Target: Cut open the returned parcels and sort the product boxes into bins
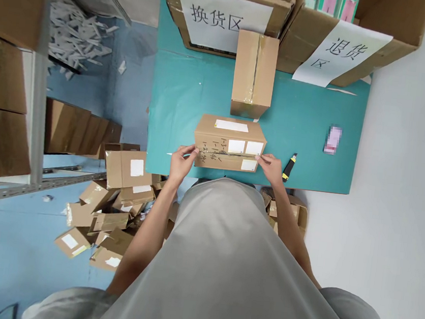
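Note:
A closed cardboard box (221, 132) lies near the front edge of the teal table, with white labels, handwritten numbers and a taped seam facing me. My left hand (182, 163) grips its left end by the seam, thumb and fingers pinched together. At the opposite end my right hand (272, 168) pinches the box near the seam in the same way. Just right of that hand lies a yellow and black utility knife (289, 167). A second taped box (263, 73) stands directly behind the labelled one.
Two large open cartons with paper signs, the left (224, 10) and the right (348, 49), stand along the back of the teal table (190, 85). A blurred pink item (332, 139) lies at right. Discarded boxes (123, 170) are heaped on the floor beside a metal shelf (42, 84).

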{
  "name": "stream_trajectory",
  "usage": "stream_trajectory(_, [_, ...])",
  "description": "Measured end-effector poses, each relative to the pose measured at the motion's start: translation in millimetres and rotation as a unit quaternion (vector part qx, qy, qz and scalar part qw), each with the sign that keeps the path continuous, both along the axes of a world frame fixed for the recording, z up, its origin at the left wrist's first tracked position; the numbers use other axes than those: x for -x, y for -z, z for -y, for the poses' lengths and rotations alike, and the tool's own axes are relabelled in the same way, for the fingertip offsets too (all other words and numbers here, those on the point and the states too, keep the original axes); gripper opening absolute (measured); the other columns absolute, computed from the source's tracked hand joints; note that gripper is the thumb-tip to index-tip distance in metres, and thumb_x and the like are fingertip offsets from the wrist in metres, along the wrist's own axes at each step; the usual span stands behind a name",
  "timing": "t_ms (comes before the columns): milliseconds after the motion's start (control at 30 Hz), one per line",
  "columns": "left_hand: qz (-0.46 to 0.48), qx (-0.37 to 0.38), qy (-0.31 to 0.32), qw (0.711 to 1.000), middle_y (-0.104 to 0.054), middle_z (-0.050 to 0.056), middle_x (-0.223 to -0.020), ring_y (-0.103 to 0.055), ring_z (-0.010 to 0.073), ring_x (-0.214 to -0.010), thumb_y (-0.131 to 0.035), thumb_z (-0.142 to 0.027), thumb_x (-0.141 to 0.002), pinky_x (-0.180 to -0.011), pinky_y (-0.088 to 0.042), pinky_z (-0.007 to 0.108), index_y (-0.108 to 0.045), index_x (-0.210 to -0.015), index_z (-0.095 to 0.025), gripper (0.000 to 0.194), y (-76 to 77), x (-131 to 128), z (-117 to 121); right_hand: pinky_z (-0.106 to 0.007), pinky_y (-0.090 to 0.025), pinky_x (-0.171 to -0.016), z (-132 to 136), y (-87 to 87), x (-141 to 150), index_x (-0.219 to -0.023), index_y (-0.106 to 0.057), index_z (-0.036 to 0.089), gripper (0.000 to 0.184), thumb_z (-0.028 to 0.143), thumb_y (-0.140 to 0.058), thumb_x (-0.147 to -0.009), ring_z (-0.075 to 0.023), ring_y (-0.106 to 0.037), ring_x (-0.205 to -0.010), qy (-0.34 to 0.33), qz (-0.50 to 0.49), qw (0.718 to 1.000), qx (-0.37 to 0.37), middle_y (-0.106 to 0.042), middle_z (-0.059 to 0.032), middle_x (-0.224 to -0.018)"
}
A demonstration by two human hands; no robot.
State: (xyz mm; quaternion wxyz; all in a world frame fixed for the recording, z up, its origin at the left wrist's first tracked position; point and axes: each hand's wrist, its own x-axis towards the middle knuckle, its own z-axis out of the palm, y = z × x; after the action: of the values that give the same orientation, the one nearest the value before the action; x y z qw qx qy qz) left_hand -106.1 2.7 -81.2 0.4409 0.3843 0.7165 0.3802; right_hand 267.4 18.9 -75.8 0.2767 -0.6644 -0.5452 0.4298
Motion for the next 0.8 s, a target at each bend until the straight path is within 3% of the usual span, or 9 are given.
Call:
stream_trajectory(67, [-0.016,-0.018,0.003,1.000,-0.083,0.009,-0.109,-0.077,0.0271,-0.107,-0.079,-0.059,-0.085,-0.096,-0.065,0.037,-0.089,-0.112,-0.016,0.052,-10.1,4.8,-10.6,-0.040,-0.060,-0.088,-7.8,-9.3,3.1,-0.089,-0.089,0.022,0.061,0.080,-0.070,-0.095,-0.0293,-0.075,-0.095,0.001,0.010,1.000,-0.008,-0.084,-0.0093,-0.096])
stream_trajectory(167, [-0.046,-0.001,0.006,0.999,-0.085,0.010,-0.106,-0.077,0.0277,-0.104,-0.081,-0.058,-0.088,-0.097,-0.064,0.039,-0.089,-0.109,-0.015,0.049,-15.6,10.9,-17.6,-0.041,-0.061,-0.086,-9.4,-11.3,12.2,-0.088,-0.090,0.022,0.062,0.079,-0.068,-0.097,-0.0315,-0.077,-0.095,0.010,0.032,0.999,0.015,-0.086,-0.0083,-0.092])
stream_trajectory(333, [-0.081,0.075,-0.001,0.994,-0.086,0.014,-0.111,-0.079,0.0296,-0.104,-0.081,-0.041,-0.090,-0.105,-0.062,0.042,-0.087,-0.103,-0.012,0.032,-7.0,12.3,-11.9,-0.043,-0.064,-0.087,3.5,8.7,29.1,-0.087,-0.088,0.021,0.064,0.081,-0.067,-0.095,-0.0343,-0.081,-0.092,0.028,0.039,0.996,0.069,-0.088,-0.0109,-0.095])
stream_trajectory(533, [-0.109,0.075,0.009,0.991,-0.085,0.013,-0.112,-0.078,0.0299,-0.103,-0.078,-0.042,-0.094,-0.103,-0.061,0.041,-0.086,-0.106,-0.013,0.032,-11.3,7.2,-7.9,-0.041,-0.064,-0.084,8.1,20.0,31.8,-0.095,-0.085,0.020,0.068,0.086,-0.068,-0.089,-0.0333,-0.082,-0.092,0.054,0.003,0.995,0.083,-0.089,-0.0150,-0.103])
stream_trajectory(667, [-0.178,0.073,0.058,0.980,-0.084,0.011,-0.109,-0.077,0.0317,-0.098,-0.073,-0.042,-0.099,-0.102,-0.059,0.044,-0.088,-0.106,-0.016,0.031,-33.8,0.0,-7.7,-0.042,-0.065,-0.084,7.3,19.3,20.1,-0.093,-0.085,0.019,0.068,0.086,-0.071,-0.085,-0.0351,-0.082,-0.094,0.049,-0.028,0.994,0.090,-0.088,-0.0148,-0.103])
stream_trajectory(800, [-0.244,0.045,0.163,0.955,-0.083,0.012,-0.108,-0.077,0.0327,-0.096,-0.069,-0.041,-0.104,-0.097,-0.056,0.043,-0.088,-0.110,-0.019,0.030,-73.7,-23.0,-8.2,-0.043,-0.066,-0.082,13.0,23.0,-6.2,-0.097,-0.086,0.017,0.073,0.087,-0.072,-0.081,-0.0358,-0.081,-0.095,0.087,-0.028,0.990,0.107,-0.087,-0.0144,-0.101])
